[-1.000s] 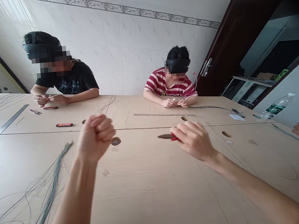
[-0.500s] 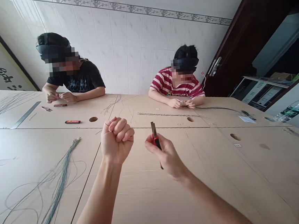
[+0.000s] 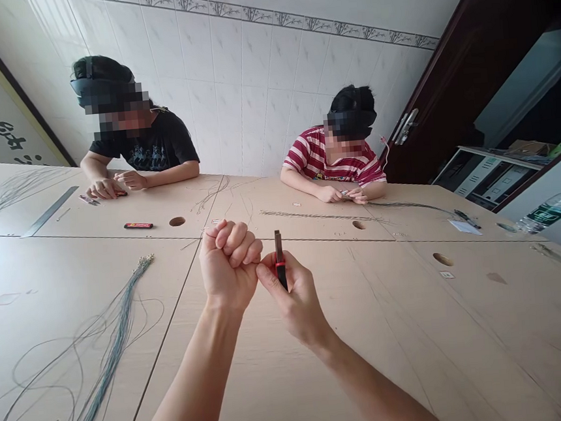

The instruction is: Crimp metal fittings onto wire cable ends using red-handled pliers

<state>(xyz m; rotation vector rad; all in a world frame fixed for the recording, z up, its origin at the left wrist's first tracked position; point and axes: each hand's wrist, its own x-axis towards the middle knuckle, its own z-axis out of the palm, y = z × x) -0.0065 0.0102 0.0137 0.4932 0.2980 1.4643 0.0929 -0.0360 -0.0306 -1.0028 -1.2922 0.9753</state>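
White wall tiles [image 3: 241, 102] with a patterned border, and a dark door [image 3: 491, 41] at the right, back a pale jointed tabletop [image 3: 256, 383], as I view it remotely through the head camera. Centre: two bare hands raised above the tabletop. I read the left hand [image 3: 229, 267] as a fist, palm side toward the camera and fingers curled in; I cannot tell whether anything lies inside it. The right hand [image 3: 297, 294] grips a pliers-like tool [image 3: 281, 273] with red-and-black handles, held upright, its dark jaws uppermost and seemingly together. Right thumb and left little finger lie side by side; I cannot tell whether they touch. Left: a bundle of grey-green strands [image 3: 119, 329] runs obliquely from the near edge, its pale-tipped end pointing toward the far edge, with loose strands looping beside it. Beyond it I note a red-and-black object [image 3: 138, 225] just beside a round hole [image 3: 177, 221], and a metal strip [image 3: 52, 211]. Far edge: a person in a black shirt [image 3: 144, 147] and another in a striped shirt [image 3: 337, 159] sit with their hands on the tabletop. Right edge: a clear bottle with a green label [image 3: 550, 213].
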